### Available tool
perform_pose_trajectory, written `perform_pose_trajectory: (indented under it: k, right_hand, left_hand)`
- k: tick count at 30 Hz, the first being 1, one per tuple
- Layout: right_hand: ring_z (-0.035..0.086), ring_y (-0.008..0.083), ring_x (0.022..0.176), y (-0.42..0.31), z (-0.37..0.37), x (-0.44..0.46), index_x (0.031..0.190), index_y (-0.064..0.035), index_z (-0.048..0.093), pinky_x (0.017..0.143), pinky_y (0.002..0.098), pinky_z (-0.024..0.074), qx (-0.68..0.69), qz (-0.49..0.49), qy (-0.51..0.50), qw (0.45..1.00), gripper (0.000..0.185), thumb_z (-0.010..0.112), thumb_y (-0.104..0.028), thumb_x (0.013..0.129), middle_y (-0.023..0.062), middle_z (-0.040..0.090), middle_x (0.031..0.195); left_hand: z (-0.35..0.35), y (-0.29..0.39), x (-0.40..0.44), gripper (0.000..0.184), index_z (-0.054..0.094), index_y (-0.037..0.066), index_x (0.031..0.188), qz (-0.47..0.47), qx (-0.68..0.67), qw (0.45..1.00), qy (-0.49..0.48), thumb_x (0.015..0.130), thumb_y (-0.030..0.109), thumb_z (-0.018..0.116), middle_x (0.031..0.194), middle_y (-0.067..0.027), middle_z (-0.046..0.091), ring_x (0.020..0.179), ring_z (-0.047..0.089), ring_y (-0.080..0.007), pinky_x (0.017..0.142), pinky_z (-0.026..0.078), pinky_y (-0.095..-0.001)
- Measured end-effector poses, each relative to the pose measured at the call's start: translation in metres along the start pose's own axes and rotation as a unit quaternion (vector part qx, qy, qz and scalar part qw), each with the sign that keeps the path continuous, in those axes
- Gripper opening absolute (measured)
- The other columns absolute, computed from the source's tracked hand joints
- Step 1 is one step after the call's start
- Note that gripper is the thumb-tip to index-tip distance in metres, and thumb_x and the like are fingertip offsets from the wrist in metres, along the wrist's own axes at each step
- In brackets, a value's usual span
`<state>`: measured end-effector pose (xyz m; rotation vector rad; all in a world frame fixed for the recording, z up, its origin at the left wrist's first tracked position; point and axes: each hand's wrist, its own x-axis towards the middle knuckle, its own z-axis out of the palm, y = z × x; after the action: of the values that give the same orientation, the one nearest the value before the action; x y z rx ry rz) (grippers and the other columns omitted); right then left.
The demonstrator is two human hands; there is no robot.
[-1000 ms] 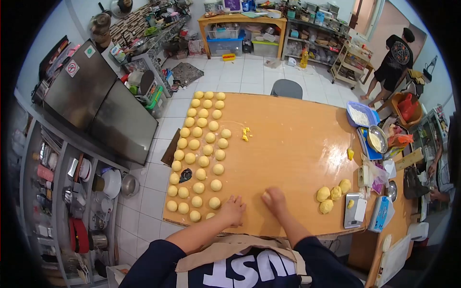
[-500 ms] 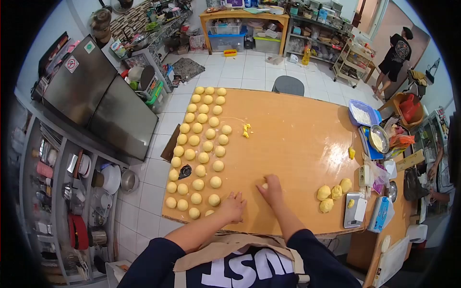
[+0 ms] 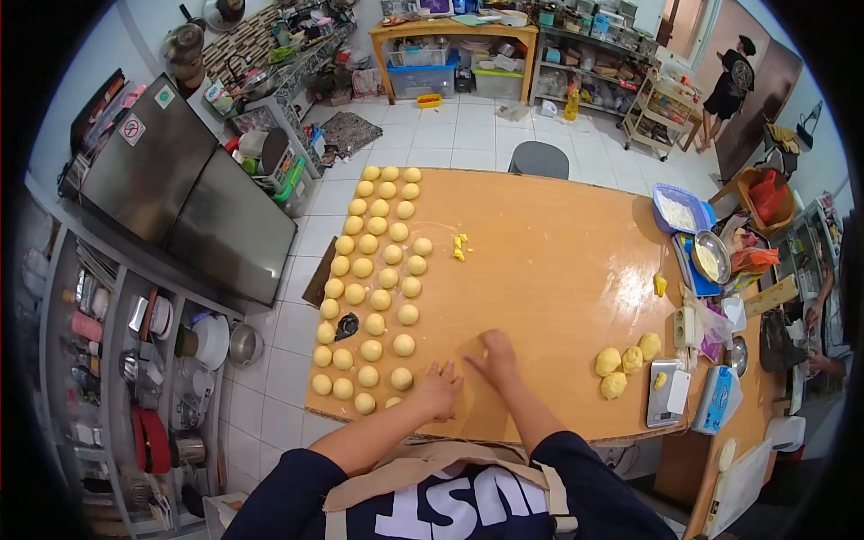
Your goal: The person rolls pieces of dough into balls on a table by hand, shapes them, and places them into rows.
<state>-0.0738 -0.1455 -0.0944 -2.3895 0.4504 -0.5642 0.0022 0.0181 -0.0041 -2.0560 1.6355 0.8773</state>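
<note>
Rows of round, pale yellow dough balls (image 3: pixel 381 300) cover the left part of the wooden table (image 3: pixel 558 270). My left hand (image 3: pixel 438 392) rests on the tabletop just right of the nearest dough ball (image 3: pixel 401 378), its fingers stretched out and holding nothing I can see. To its right, my right hand (image 3: pixel 498 362) is low over the wood, thumb and fingers apart. No dough shows between them, though the underside of the palm is hidden. Several rougher dough lumps (image 3: pixel 613 386) are grouped toward the table's right side, beside a kitchen scale (image 3: pixel 666 392) bearing a small yellow piece.
Yellow scraps (image 3: pixel 460 247) lie mid-table, and a dark scrap (image 3: pixel 346 326) sits among the balls. A blue basin of white powder (image 3: pixel 675 212), a metal bowl (image 3: pixel 711 257) and a tissue pack (image 3: pixel 715 400) line the right. A stool (image 3: pixel 539 160) stands behind; a person (image 3: pixel 727 90) is farther back.
My right hand has shifted slightly left, and its thumb and fingers have spread. The pale dough seen at its fingers before no longer shows. My left hand has barely moved.
</note>
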Motion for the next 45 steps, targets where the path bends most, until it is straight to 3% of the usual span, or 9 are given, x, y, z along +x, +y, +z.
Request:
perform_pose_trajectory:
  k: [3,12,18,21,27,31,35,39,45]
  right_hand:
    - [0.057,0.0383,0.100,-0.004,0.000,-0.037,0.106,-0.0015,0.060,0.085,0.0439,0.0490,0.057,0.005,-0.069,0.996,0.048,0.084,-0.024,0.072,0.0183,0.061,0.104]
    - [0.057,0.0354,0.109,-0.006,-0.029,-0.018,0.111,-0.0029,0.059,0.092,0.0415,0.0489,0.050,0.024,-0.025,0.998,0.051,0.086,-0.017,0.070,0.0173,0.062,0.110]
    - [0.060,0.0306,0.109,0.047,-0.067,-0.049,0.115,-0.0023,0.061,0.091,0.0373,0.0486,0.107,0.149,0.096,0.978,0.030,0.066,-0.019,0.090,0.0153,0.063,0.112]
    - [0.061,0.0333,0.106,0.054,-0.057,-0.036,0.110,-0.0020,0.064,0.091,0.0371,0.0491,0.112,0.111,0.056,0.986,0.022,0.057,-0.016,0.095,0.0159,0.064,0.109]
    - [0.062,0.0337,0.098,0.013,-0.023,-0.046,0.099,-0.0033,0.067,0.086,0.0395,0.0516,0.046,-0.154,-0.072,0.984,0.017,0.070,-0.012,0.085,0.0143,0.066,0.103]
    - [0.062,0.0323,0.099,0.046,-0.046,-0.040,0.093,-0.0060,0.067,0.086,0.0406,0.0515,0.008,-0.047,-0.054,0.997,0.027,0.081,-0.017,0.073,0.0130,0.064,0.102]
    - [0.060,0.0334,0.103,0.017,-0.030,-0.001,0.099,-0.0062,0.067,0.087,0.0409,0.0513,0.010,0.008,-0.017,1.000,0.031,0.081,-0.017,0.074,0.0146,0.063,0.107]
    - [0.059,0.0350,0.104,0.013,-0.020,-0.044,0.104,-0.0048,0.065,0.088,0.0409,0.0510,0.033,-0.086,-0.065,0.994,0.036,0.081,-0.017,0.075,0.0155,0.063,0.109]
    - [0.059,0.0350,0.105,0.031,-0.047,-0.028,0.107,-0.0035,0.063,0.090,0.0416,0.0508,-0.017,-0.002,-0.046,0.999,0.043,0.084,-0.018,0.072,0.0158,0.063,0.110]
  left_hand:
    - [0.003,-0.002,0.002,0.099,0.028,0.004,0.153,0.011,0.003,1.000,-0.009,0.079,0.053,0.073,0.156,-0.0324,0.022,0.144,0.028,-0.0426,0.121,0.017,-0.0468]
    - [-0.009,0.006,-0.001,0.100,0.024,0.006,0.155,-0.020,-0.012,0.999,-0.029,0.080,0.052,0.072,0.157,-0.0308,0.019,0.146,0.023,-0.0439,0.121,0.018,-0.0448]
    - [-0.009,0.005,0.002,0.101,0.023,0.006,0.155,-0.012,0.009,1.000,-0.023,0.080,0.054,0.071,0.156,-0.0324,0.020,0.147,0.022,-0.0426,0.121,0.017,-0.0473]
    - [-0.013,0.009,0.006,0.101,0.022,0.007,0.155,-0.018,0.016,0.999,-0.031,0.080,0.054,0.071,0.156,-0.0330,0.021,0.147,0.022,-0.0416,0.121,0.017,-0.0481]
    - [-0.013,0.007,0.003,0.102,0.020,0.007,0.156,-0.024,0.007,0.999,-0.027,0.080,0.054,0.071,0.156,-0.0332,0.021,0.148,0.021,-0.0404,0.121,0.016,-0.0479]
    - [-0.020,0.010,0.000,0.102,0.020,0.008,0.156,-0.023,0.011,0.999,-0.034,0.081,0.054,0.071,0.156,-0.0332,0.021,0.148,0.021,-0.0403,0.121,0.016,-0.0479]
    - [-0.018,0.012,0.002,0.102,0.020,0.007,0.156,-0.023,0.019,0.999,-0.031,0.080,0.053,0.071,0.155,-0.0342,0.021,0.147,0.022,-0.0407,0.120,0.017,-0.0482]
    - [-0.018,0.006,-0.002,0.102,0.019,0.007,0.156,-0.013,0.021,1.000,-0.018,0.081,0.051,0.071,0.154,-0.0353,0.022,0.147,0.023,-0.0411,0.120,0.018,-0.0488]
    - [-0.020,0.007,0.005,0.100,0.018,0.009,0.157,-0.015,0.014,0.999,-0.026,0.082,0.051,0.070,0.154,-0.0361,0.022,0.147,0.023,-0.0411,0.120,0.017,-0.0492]
